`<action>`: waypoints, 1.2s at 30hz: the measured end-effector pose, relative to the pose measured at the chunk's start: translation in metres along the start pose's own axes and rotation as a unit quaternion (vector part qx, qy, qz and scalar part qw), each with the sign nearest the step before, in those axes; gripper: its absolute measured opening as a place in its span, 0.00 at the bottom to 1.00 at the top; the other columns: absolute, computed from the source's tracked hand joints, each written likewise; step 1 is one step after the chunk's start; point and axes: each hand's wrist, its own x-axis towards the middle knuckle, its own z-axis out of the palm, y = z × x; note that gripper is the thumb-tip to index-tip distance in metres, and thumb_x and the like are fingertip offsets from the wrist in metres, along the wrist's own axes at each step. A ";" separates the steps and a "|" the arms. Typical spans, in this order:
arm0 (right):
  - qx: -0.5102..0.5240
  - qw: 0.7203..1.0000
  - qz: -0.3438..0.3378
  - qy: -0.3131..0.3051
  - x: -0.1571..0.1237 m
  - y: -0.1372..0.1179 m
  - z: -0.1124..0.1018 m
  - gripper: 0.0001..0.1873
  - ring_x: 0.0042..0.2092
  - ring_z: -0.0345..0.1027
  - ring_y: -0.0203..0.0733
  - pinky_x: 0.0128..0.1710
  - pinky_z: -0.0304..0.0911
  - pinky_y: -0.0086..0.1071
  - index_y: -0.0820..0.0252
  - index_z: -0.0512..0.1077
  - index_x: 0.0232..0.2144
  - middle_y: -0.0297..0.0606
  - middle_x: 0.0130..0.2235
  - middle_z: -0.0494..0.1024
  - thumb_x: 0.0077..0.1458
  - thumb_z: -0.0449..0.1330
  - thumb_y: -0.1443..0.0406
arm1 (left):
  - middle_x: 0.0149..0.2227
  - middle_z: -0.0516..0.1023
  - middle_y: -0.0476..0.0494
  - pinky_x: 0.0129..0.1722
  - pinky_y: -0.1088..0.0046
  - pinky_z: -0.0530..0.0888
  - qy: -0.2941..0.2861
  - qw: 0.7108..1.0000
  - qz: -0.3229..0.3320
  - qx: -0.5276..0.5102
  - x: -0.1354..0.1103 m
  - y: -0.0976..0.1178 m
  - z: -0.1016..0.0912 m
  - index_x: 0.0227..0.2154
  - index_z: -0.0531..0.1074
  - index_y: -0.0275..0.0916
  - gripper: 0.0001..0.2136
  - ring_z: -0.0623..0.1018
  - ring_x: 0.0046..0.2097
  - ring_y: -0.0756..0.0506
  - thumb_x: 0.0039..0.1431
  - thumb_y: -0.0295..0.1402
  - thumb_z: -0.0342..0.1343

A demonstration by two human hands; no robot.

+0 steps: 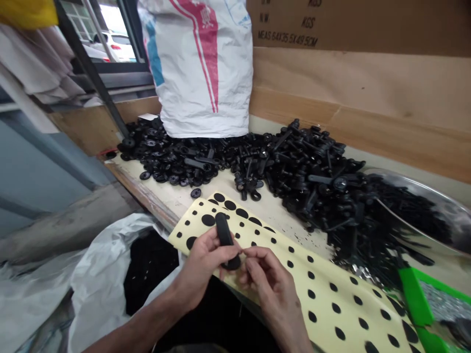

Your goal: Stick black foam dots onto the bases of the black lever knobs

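My left hand (196, 269) is closed around a black plastic crank handle (223, 230) with a long flat arm and a round end. The arm points up and away from me, and the round end lies between my two hands. Thumb and fingertips of my right hand (274, 284) are pinched together beside that round end. Whatever they pinch is too small to make out. Beneath both hands lies a pale yellow sheet (324, 321) carrying black round stickers of large and small sizes.
Heaped black plastic parts (309, 166) spread along the back. A white woven sack (228, 63) stands behind them. To the right are a metal bowl (456, 260) of thin black pieces and a green bin (415, 294) of small metal parts. A white bag (99, 264) with black contents sits left.
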 end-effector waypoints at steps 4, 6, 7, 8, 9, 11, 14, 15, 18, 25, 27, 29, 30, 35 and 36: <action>-0.186 0.972 -0.089 0.111 0.009 0.012 -0.009 0.14 0.37 0.71 0.42 0.37 0.66 0.34 0.54 0.72 0.41 0.38 0.39 0.76 0.61 0.54 0.54 | 0.33 0.77 0.47 0.18 0.80 0.64 0.055 0.967 -0.030 0.245 -0.033 0.039 -0.092 0.38 0.74 0.40 0.12 0.71 0.26 0.50 0.54 0.42 0.59; -0.258 0.945 -0.152 0.129 0.018 0.011 -0.005 0.13 0.39 0.71 0.42 0.38 0.66 0.35 0.54 0.73 0.40 0.39 0.41 0.75 0.62 0.52 0.56 | 0.29 0.78 0.49 0.19 0.78 0.64 0.152 0.893 0.018 0.423 -0.048 0.053 -0.136 0.34 0.77 0.42 0.13 0.69 0.22 0.51 0.51 0.45 0.60; -0.286 0.933 -0.177 0.123 0.023 0.010 -0.001 0.14 0.39 0.70 0.42 0.37 0.65 0.35 0.55 0.73 0.40 0.39 0.40 0.74 0.63 0.51 0.57 | 0.29 0.78 0.51 0.21 0.78 0.66 0.204 0.838 0.059 0.502 -0.051 0.055 -0.150 0.35 0.78 0.44 0.13 0.71 0.23 0.50 0.51 0.45 0.60; -0.312 0.922 -0.198 0.114 0.029 0.007 0.006 0.14 0.37 0.69 0.42 0.36 0.65 0.34 0.56 0.73 0.40 0.39 0.39 0.73 0.63 0.50 0.58 | 0.31 0.79 0.52 0.26 0.77 0.68 0.227 0.792 0.105 0.557 -0.051 0.054 -0.158 0.35 0.78 0.45 0.11 0.73 0.26 0.49 0.53 0.45 0.59; -0.333 0.913 -0.214 0.100 0.035 0.005 0.014 0.14 0.36 0.69 0.41 0.35 0.65 0.35 0.56 0.73 0.39 0.39 0.38 0.72 0.64 0.49 0.58 | 0.34 0.79 0.52 0.31 0.75 0.70 0.222 0.760 0.156 0.591 -0.048 0.050 -0.159 0.37 0.78 0.46 0.10 0.75 0.31 0.47 0.56 0.43 0.58; -0.362 0.900 -0.230 0.074 0.048 0.001 0.031 0.14 0.35 0.67 0.42 0.34 0.64 0.35 0.57 0.74 0.39 0.39 0.35 0.71 0.64 0.49 0.60 | 0.41 0.78 0.47 0.43 0.70 0.70 0.135 0.733 0.246 0.619 -0.032 0.037 -0.145 0.41 0.76 0.44 0.10 0.75 0.41 0.45 0.63 0.37 0.51; -0.376 0.893 -0.239 0.058 0.064 0.001 0.055 0.14 0.36 0.64 0.44 0.36 0.62 0.38 0.57 0.74 0.39 0.40 0.34 0.70 0.63 0.50 0.62 | 0.46 0.74 0.41 0.48 0.63 0.68 0.040 0.667 0.328 0.668 0.003 0.016 -0.109 0.45 0.74 0.42 0.11 0.70 0.47 0.41 0.65 0.32 0.48; -0.378 0.892 -0.240 0.060 0.069 0.002 0.061 0.13 0.37 0.63 0.45 0.37 0.61 0.39 0.57 0.75 0.38 0.41 0.34 0.69 0.62 0.50 0.62 | 0.46 0.73 0.40 0.47 0.61 0.68 0.029 0.648 0.338 0.682 0.013 0.011 -0.100 0.45 0.74 0.42 0.11 0.69 0.47 0.40 0.65 0.31 0.48; -0.371 0.896 -0.235 0.065 0.077 0.006 0.071 0.11 0.37 0.63 0.46 0.39 0.60 0.41 0.57 0.75 0.33 0.41 0.34 0.70 0.60 0.52 0.64 | 0.46 0.71 0.39 0.44 0.61 0.67 0.015 0.622 0.343 0.704 0.029 0.004 -0.090 0.46 0.72 0.42 0.11 0.68 0.46 0.40 0.64 0.30 0.49; -0.265 0.947 -0.180 0.025 0.078 0.010 0.072 0.08 0.35 0.65 0.39 0.36 0.61 0.34 0.56 0.73 0.32 0.35 0.35 0.69 0.58 0.56 0.61 | 0.47 0.71 0.40 0.44 0.61 0.63 0.003 0.620 0.335 0.709 0.027 0.001 -0.102 0.46 0.71 0.43 0.10 0.66 0.46 0.39 0.63 0.30 0.50; -0.236 0.957 -0.171 0.012 0.078 0.009 0.071 0.07 0.36 0.65 0.40 0.37 0.61 0.34 0.56 0.73 0.32 0.35 0.36 0.68 0.57 0.57 0.61 | 0.46 0.71 0.40 0.44 0.61 0.62 0.001 0.625 0.332 0.707 0.028 0.001 -0.102 0.45 0.71 0.43 0.09 0.67 0.45 0.40 0.64 0.30 0.49; -0.210 0.964 -0.161 0.002 0.078 0.006 0.070 0.06 0.38 0.65 0.41 0.38 0.61 0.34 0.56 0.73 0.31 0.36 0.37 0.68 0.55 0.58 0.61 | 0.44 0.73 0.41 0.44 0.61 0.61 0.000 0.639 0.328 0.696 0.028 0.001 -0.102 0.43 0.71 0.42 0.08 0.68 0.44 0.40 0.64 0.31 0.49; -0.198 0.968 -0.155 -0.003 0.078 0.003 0.069 0.06 0.39 0.65 0.41 0.38 0.61 0.34 0.56 0.73 0.30 0.36 0.37 0.67 0.54 0.58 0.61 | 0.43 0.73 0.41 0.44 0.60 0.60 0.000 0.653 0.326 0.683 0.028 0.002 -0.102 0.42 0.71 0.41 0.08 0.68 0.44 0.40 0.64 0.32 0.49; -0.131 0.983 -0.124 -0.037 0.077 -0.012 0.062 0.12 0.41 0.66 0.41 0.39 0.62 0.33 0.57 0.72 0.25 0.38 0.40 0.69 0.56 0.58 0.58 | 0.40 0.77 0.42 0.48 0.60 0.59 0.036 0.750 0.325 0.575 0.027 0.014 -0.099 0.42 0.71 0.39 0.09 0.71 0.45 0.40 0.61 0.34 0.55; -0.119 0.985 -0.120 -0.043 0.076 -0.014 0.059 0.12 0.41 0.67 0.41 0.40 0.63 0.33 0.57 0.72 0.25 0.38 0.41 0.70 0.56 0.58 0.57 | 0.41 0.77 0.42 0.49 0.61 0.59 0.040 0.770 0.324 0.549 0.027 0.017 -0.097 0.40 0.72 0.40 0.06 0.71 0.46 0.41 0.61 0.33 0.55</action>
